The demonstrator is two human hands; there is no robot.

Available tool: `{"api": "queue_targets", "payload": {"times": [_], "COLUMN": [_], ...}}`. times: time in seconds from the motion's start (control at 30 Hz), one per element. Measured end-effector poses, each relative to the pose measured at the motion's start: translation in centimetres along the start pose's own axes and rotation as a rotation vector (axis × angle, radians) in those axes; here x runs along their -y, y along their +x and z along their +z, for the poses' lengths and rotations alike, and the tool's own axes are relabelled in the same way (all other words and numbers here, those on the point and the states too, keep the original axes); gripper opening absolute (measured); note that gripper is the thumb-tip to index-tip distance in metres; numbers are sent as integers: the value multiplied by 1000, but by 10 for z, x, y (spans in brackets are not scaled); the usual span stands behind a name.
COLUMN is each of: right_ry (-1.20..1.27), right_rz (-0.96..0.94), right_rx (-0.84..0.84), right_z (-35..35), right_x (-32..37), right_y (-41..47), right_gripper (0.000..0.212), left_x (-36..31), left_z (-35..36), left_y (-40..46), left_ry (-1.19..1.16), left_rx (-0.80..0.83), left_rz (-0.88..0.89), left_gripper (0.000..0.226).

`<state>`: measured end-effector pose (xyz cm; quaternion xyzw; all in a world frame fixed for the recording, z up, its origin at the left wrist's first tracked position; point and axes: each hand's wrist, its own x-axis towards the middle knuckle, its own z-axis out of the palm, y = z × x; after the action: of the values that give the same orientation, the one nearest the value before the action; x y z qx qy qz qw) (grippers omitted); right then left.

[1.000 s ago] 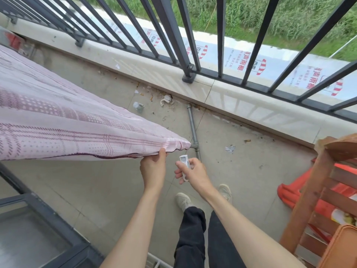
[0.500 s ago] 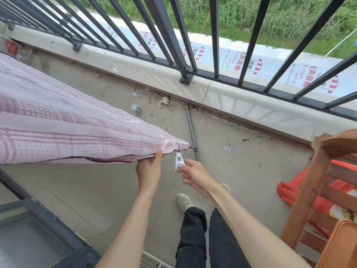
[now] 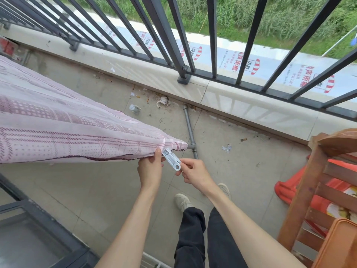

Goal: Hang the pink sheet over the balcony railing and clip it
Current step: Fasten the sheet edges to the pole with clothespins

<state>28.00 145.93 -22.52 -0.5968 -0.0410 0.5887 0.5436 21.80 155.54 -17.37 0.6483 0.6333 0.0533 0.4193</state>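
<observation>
The pink patterned sheet (image 3: 58, 128) stretches in from the left and tapers to a corner near the middle of the view. My left hand (image 3: 149, 169) pinches its lower edge just beside that corner, thumb on top. My right hand (image 3: 193, 172) pinches the tail end of a white plastic clip (image 3: 172, 159). The clip's jaw end lies against the sheet's edge, right next to my left thumb. The dark metal balcony railing (image 3: 164, 35) runs across the top, apart from the sheet's corner.
A wooden chair frame (image 3: 316, 180) stands at the right with an orange-red object (image 3: 289, 190) behind it. A grey pipe (image 3: 188, 124) lies on the tiled floor. A dark-framed glass panel (image 3: 29, 238) is at bottom left. Small litter sits by the kerb.
My right hand has brought the clip up and leftward from below the corner until its jaw meets the sheet's edge. My left hand has kept its hold on the sheet.
</observation>
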Motion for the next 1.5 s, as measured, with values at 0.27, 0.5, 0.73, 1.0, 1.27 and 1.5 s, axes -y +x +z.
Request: {"api": "queue_targets", "payload": {"times": [0.27,0.5,0.73,1.0,1.27,1.5], "right_ry": [127,-9,356,629,883,897], "right_rz": [20,27,206,415,627,580], "right_rx": [38,54,109,141,190,200], "right_z": [3,2,0,-11,-9,3], "right_x": [12,15,13,13,-2,7], "right_y": [-7,-4,-4,-4,-4,9], "right_gripper": [35,24,31,15,26,29], "left_x": [5,7,7,6,-2,1], "left_z": [8,12,11,8,4,-1], "left_y": [-5,0,-3,-5,-5,-3], "left_ry": [150,119,-55,-23,-112,-69], "left_rx": [-113,-123,-77,-136,-141,-133], "left_rz": [108,97,41,17,-39,-55], "left_gripper": [38,37,21,27,14,21]}}
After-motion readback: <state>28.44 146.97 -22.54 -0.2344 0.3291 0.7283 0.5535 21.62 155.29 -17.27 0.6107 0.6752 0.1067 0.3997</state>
